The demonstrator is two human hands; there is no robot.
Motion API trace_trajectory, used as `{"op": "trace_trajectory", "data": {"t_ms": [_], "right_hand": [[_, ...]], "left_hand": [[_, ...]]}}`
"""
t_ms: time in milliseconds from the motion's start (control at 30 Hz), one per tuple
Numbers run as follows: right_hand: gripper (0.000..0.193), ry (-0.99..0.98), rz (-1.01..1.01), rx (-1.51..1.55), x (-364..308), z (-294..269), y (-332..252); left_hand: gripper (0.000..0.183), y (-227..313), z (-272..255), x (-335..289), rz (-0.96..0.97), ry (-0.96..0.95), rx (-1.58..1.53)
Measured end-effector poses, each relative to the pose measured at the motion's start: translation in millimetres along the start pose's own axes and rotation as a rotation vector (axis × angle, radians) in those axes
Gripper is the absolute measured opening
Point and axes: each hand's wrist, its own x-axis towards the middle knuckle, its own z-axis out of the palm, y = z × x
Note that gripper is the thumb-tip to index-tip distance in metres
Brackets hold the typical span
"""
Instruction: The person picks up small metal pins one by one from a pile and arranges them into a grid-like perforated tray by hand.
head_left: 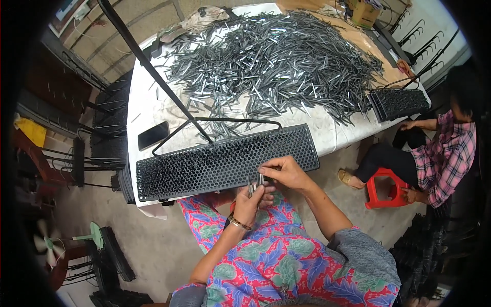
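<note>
The left hand [249, 202] has its grip pinching a small bundle of thin grey metal pins [251, 187]. The right hand [286, 173] pinches one pin [261, 178] at the near edge of the long black perforated metal rack [204, 166] on the bench [148, 110].

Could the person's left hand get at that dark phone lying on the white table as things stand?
Probably yes, but not freely. The left hand already grips a bundle of metal pins, and the perforated black rack with its wire handle lies between hand and phone, so it would have to reach over the rack.

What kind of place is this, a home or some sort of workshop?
Most likely a small, informal assembly workshop. A table carries a big heap of small metal pins, perforated black racks are being loaded by hand, and more racks are stacked on the concrete floor.
</note>
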Motion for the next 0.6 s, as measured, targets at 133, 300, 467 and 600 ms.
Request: {"op": "trace_trajectory", "data": {"t_ms": [133,300,467,600], "right_hand": [[0.019,0.058,-0.072,-0.043,4,-9,-13],[0.017,0.366,-0.436,-0.286,39,-29,-19],[0.015,0.346,-0.583,-0.418,65,-46,-1],[0.015,0.277,-0.557,-0.453,67,-49,3]], "left_hand": [[0.027,-2,-3,2,-0.03,-0.004,-0.013],[0.028,-3,-6,9,-0.141,-0.045,-0.082],[0.029,-8,-4,14,-0.214,-0.071,-0.103],[0.028,-9,-12,12,-0.21,-0.063,-0.115]]}}
